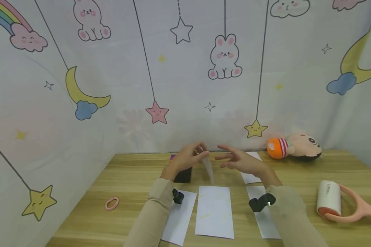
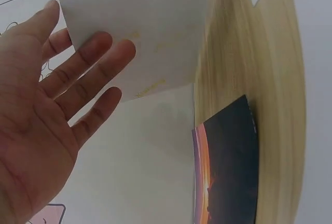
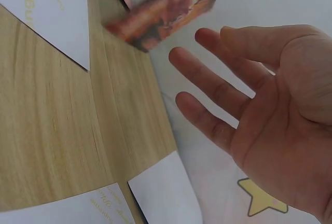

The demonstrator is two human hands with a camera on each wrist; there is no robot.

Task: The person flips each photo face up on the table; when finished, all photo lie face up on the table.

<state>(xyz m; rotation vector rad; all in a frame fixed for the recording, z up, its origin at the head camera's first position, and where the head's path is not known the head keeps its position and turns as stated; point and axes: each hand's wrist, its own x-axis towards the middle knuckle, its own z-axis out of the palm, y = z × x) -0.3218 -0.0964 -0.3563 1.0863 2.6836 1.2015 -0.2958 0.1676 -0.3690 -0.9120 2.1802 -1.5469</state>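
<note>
My left hand (image 1: 188, 158) holds a photo print (image 1: 209, 170) by one edge, raised above the back of the table. In the left wrist view the print's white back (image 2: 140, 22) with faint yellow lettering faces the camera. The right wrist view shows its orange-brown picture side (image 3: 166, 16), partly blurred. My right hand (image 1: 241, 162) hovers just right of the print, fingers spread, touching nothing. Below the left hand, a dark sunset photo (image 2: 231, 156) lies picture side up. Nearer to me is a face-down white print (image 1: 214, 211).
More white sheets lie at left (image 1: 180, 219), at right (image 1: 264, 221) and behind the right hand (image 1: 250, 177). A pink ring (image 1: 112, 203) is at far left. A lint roller (image 1: 329, 199) and a doll (image 1: 296, 146) are at right. A patterned curtain (image 1: 185, 85) hangs behind.
</note>
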